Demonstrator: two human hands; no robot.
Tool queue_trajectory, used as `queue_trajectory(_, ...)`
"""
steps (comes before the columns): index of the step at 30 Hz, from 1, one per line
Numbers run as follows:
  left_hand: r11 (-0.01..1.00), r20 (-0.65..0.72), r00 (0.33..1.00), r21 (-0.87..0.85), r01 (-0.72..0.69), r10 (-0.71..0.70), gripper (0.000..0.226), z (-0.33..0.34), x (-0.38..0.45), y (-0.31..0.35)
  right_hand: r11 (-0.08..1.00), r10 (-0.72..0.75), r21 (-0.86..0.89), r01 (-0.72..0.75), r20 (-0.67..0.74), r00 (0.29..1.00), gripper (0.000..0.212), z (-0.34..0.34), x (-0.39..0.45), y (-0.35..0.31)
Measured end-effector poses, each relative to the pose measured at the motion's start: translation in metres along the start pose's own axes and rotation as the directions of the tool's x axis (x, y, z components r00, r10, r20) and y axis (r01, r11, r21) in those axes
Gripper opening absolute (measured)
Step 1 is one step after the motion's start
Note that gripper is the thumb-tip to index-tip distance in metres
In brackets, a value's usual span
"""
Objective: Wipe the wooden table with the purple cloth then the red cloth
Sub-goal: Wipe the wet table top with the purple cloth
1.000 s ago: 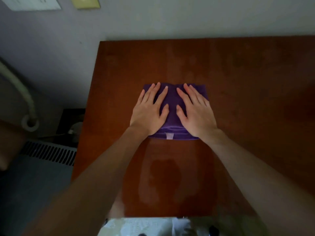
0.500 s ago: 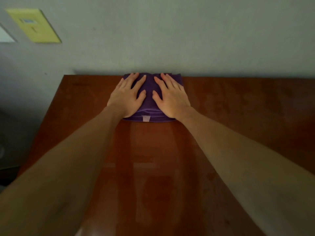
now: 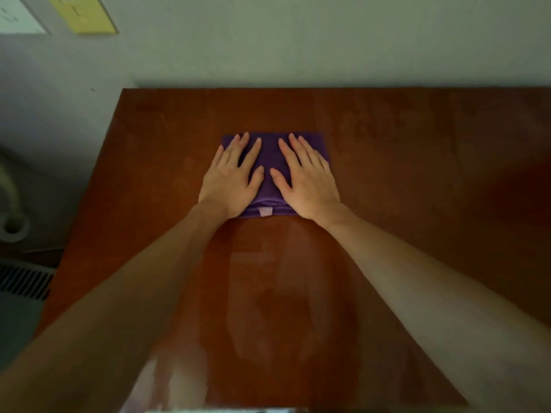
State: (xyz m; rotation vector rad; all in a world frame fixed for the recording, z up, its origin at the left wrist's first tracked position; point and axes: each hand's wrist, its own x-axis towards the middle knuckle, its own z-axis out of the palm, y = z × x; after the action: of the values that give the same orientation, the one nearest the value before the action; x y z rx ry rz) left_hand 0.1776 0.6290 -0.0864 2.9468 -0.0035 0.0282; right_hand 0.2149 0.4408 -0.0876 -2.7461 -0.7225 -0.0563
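Observation:
A folded purple cloth (image 3: pixel 269 158) with a small white tag at its near edge lies on the reddish-brown wooden table (image 3: pixel 417 174), a little short of the far edge. My left hand (image 3: pixel 231 180) lies flat on the cloth's left half, fingers spread. My right hand (image 3: pixel 307 180) lies flat on its right half in the same way. Both palms press down; neither hand curls around the fabric. A shiny streak runs along the wood from the cloth toward me. No red cloth is in view.
A grey wall stands right behind the table's far edge, with a yellow plate (image 3: pixel 82 14) and a white sheet (image 3: pixel 18 16) at the upper left. Off the table's left edge are a pale pipe (image 3: pixel 10 204) and a floor vent grille (image 3: pixel 24 281).
Both hands pushed the cloth forward to the far edge by the wall, then drew it back toward me. The hands stay flat on it throughout.

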Motion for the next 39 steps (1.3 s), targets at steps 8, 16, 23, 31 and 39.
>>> queue_trajectory(8,0.996,0.025,0.999,-0.091,-0.025,0.028,0.064,0.005,-0.190,0.069,1.000,0.021,0.008,-0.022,0.019,1.000,0.068,-0.015,-0.192,-0.033)
queue_trajectory(16,0.997,0.060,0.997,-0.062,-0.042,0.046,0.062,0.015,-0.286,0.114,0.999,0.035,-0.010,-0.035,0.004,0.999,0.067,-0.021,-0.299,-0.041)
queue_trajectory(23,0.996,0.025,0.998,-0.072,-0.049,0.051,0.062,0.018,-0.260,0.112,0.999,0.031,-0.010,-0.032,-0.021,0.999,0.064,-0.021,-0.282,-0.027)
queue_trajectory(31,0.994,-0.010,0.997,-0.077,-0.083,0.083,0.064,0.020,-0.130,0.113,0.998,0.066,-0.010,-0.066,-0.041,0.997,0.066,-0.026,-0.174,0.037)
queue_trajectory(39,0.997,-0.006,0.997,-0.011,-0.074,0.074,0.070,0.022,0.058,0.108,0.998,0.040,-0.042,-0.043,-0.065,0.997,0.069,-0.029,-0.009,0.123)
